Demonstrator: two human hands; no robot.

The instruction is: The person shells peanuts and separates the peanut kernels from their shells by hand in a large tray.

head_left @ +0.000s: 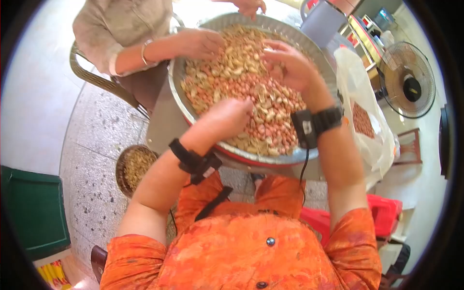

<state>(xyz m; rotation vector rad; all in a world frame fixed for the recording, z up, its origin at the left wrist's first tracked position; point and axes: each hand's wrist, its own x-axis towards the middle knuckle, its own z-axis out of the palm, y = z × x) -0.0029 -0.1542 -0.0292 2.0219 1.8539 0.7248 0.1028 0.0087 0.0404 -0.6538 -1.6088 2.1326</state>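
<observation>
Centrally in frame: note peanuts (270, 108) between left hand (228, 117) and right hand (296, 66) | left: curled, cannot tell contents | right: spread

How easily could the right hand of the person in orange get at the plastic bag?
Probably quite easily, yes: the right hand is over the round tray, the plastic bag is just beyond the rim on that side, and nothing obvious blocks the way.

Peanuts (249, 79) spread before you
Your reddish kernels (237, 84) lie loose in the tray (177, 99), pale shells (237, 36) mixed among them.
</observation>
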